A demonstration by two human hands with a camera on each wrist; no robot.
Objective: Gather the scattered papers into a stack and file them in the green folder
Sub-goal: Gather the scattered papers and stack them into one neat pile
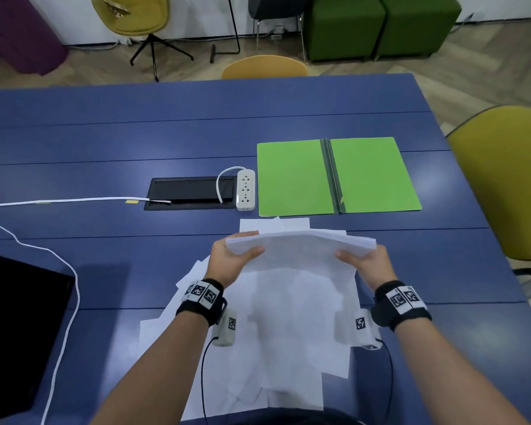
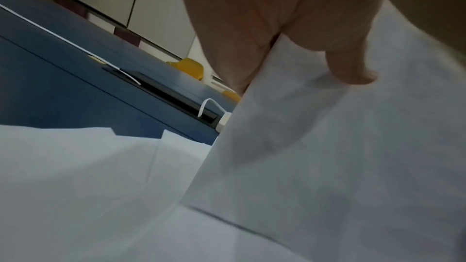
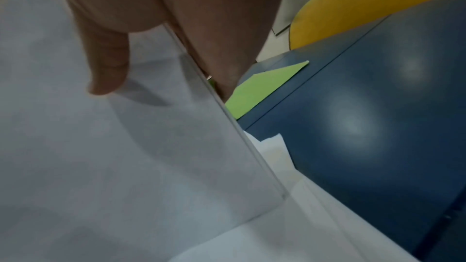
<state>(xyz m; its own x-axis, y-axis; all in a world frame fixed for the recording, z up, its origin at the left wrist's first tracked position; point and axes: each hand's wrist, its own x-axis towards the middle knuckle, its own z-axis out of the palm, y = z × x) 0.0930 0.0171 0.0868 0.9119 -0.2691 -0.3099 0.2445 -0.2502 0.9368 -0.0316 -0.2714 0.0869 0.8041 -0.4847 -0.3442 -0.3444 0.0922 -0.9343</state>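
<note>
Both hands hold a stack of white papers [image 1: 301, 250] upright above the blue table. My left hand [image 1: 232, 256] grips its left edge, thumb on the near face. My right hand [image 1: 365, 262] grips the right edge the same way. The left wrist view shows the thumb [image 2: 353, 67] pressed on the stack [image 2: 327, 146]; the right wrist view shows the thumb [image 3: 105, 67] on the sheets [image 3: 126, 146]. More loose papers [image 1: 258, 363] lie spread on the table beneath. The green folder [image 1: 337, 176] lies open flat just beyond the stack, its corner [image 3: 264, 87] visible past my right hand.
A white power strip [image 1: 246, 189] and a black cable hatch [image 1: 190, 193] sit left of the folder. A white cable [image 1: 59, 271] runs across the left side beside a dark laptop [image 1: 19, 332]. Yellow chairs [image 1: 509, 179] stand at the right and far edges.
</note>
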